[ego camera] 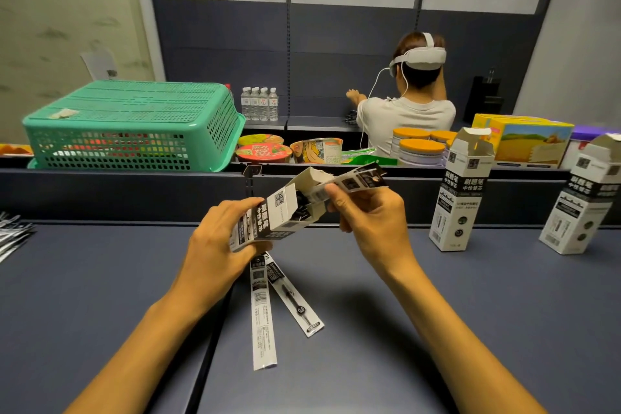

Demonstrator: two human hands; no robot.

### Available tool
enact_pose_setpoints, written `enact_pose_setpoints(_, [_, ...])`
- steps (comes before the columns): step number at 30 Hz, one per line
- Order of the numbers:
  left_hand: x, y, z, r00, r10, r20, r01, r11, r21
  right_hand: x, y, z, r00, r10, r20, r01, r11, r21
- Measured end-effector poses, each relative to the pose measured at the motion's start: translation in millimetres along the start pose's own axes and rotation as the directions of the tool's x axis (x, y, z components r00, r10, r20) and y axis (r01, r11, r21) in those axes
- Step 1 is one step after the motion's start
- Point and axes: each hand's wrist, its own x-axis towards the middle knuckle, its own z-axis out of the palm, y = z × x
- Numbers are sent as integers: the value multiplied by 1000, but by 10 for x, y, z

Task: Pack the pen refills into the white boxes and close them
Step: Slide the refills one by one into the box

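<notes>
Head view: my left hand [215,239] grips the white box [279,212] while my right hand [366,212] pinches refill packets [356,178] at its open mouth. Filling step, I judge; next, push them in. Two refills [265,309] lie below my fingers [336,197].

Two forearms enter from the bottom edge, one from about 7 o'clock and one from about 5 o'clock. Both are bare from the edge up to the wrist; no sleeve, cuff or glove shows. The left hand [215,239] and the right hand [369,215] carry no ring, watch, band or bracelet. Fingernails are short and unpainted where visible. The rest of the wearer's body lies outside the view.
</notes>
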Motion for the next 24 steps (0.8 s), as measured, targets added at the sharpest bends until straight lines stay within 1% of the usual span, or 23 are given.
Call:
enact_pose_setpoints(2, [1, -2, 1, 1000, 0, -4, 0, 1000, -11, -7, -12, -13, 1000, -7, 14, 6, 1000, 24])
enact_pose_setpoints(5, [0, -11, -4, 1000, -8, -22, 7, 1000, -12, -26, -9, -18, 998, -34, 43, 35, 999, -22])
enact_pose_setpoints(9, [10, -18, -11, 999, -13, -41, 12, 1000, -27, -18, 56, 15, 992, -129, 10, 129, 984, -123])
enact_pose_setpoints(12, [16, -10, -21, 998, -18, -54, 16, 999, -44, -13, 121, 46, 985, -171, -28, 166, 977, -132])
enact_pose_setpoints(16, [5, 3, 2, 1000, -5, -24, 4, 999, -46, -27, 136, 100, 986, -169, 7, 168, 978, -119])
enact_pose_setpoints(19, [2, 19, 10, 999, 11, -31, -13, 998, -57, -27, 147, 127, 985, -173, 24, 174, 966, -193])
enact_pose_setpoints(21, [-8, 41, 13, 999, 33, -20, -34, 998, -60, -42, 168, 162, 987, -133, 86, 151, 955, -254])
enact_pose_setpoints(24, [-9, 50, 21, 999, 34, -7, -34, 998, -56, -38, 209, 159, 985, -25, 170, 86, 929, -359])
